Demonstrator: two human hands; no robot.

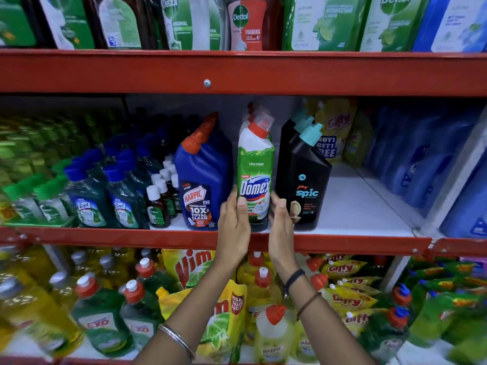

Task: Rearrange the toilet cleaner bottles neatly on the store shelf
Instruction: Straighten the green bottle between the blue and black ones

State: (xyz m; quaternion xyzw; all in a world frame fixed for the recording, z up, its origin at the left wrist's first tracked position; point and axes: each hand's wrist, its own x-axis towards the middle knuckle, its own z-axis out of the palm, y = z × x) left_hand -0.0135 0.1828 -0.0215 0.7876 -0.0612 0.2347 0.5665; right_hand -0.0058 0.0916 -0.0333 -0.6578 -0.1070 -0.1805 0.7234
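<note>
Domex bottle [255, 177], green and white with a red cap, stands upright at the front edge of the middle shelf [342, 241], between the blue Harpic bottle [203, 180] on its left and the black Spic bottle [305, 180] on its right. The left hand [233, 227] is wrapped around its lower left side, thumb on the label. The right hand [280, 227] is partly open and lies along its lower right side; whether it really grips or only touches I cannot tell. More bottles of each kind stand in rows behind (the back ones are hard to see).

I judge the risk is tipping. The bottle is tall and narrow and is held low, so a quick push may swing its angled neck into a neighbour. The gaps on both sides are small, and a knuckle could knock the Spic bottle sideways or off the edge.
</note>
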